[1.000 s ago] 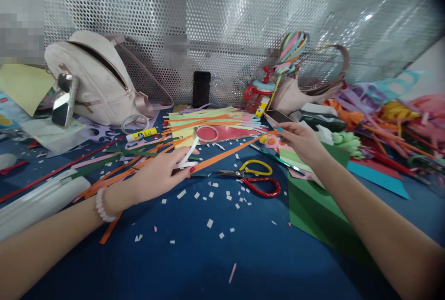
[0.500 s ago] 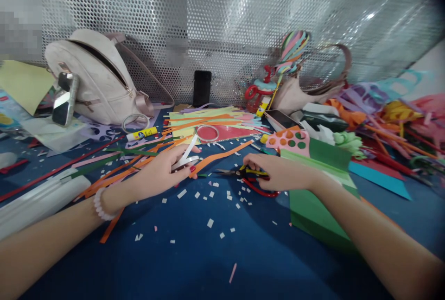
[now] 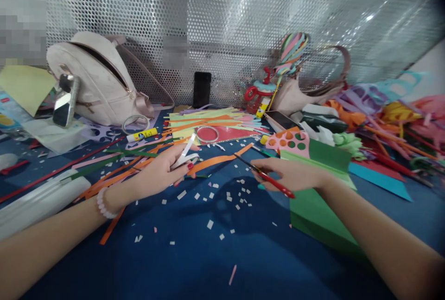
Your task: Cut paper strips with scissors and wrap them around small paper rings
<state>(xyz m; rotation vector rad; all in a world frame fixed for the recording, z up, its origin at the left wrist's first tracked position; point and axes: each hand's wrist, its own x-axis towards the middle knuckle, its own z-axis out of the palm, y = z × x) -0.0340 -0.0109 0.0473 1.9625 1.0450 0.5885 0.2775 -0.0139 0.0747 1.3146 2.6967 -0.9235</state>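
My left hand [image 3: 165, 165] is closed around a thin roll of white tape [image 3: 186, 160], and a loose white end sticks up from it. An orange paper strip [image 3: 219, 160] comes out of the same fingertips and reaches to the right over the table. My right hand [image 3: 283, 173] grips a pair of red-handled scissors [image 3: 273, 182] off the table, with the dark blades pointing up and left near the strip's far end. The blades look closed together. Small white scraps [image 3: 211, 224] lie scattered below both hands on the blue table [image 3: 194, 263].
Behind are a pile of paper strips [image 3: 222, 117], an empty ring [image 3: 217, 133], a glue stick [image 3: 142, 134] and an upright phone [image 3: 202, 89]. A backpack [image 3: 93, 82] stands left. Folded green paper [image 3: 320, 216] lies under my right arm. Coloured paper [image 3: 368, 100] heaps at right.
The scissors were lying at the right fingers with blades apart; now they are lifted and turned, blades closed and pointing up-left. My left hand has hardly moved.
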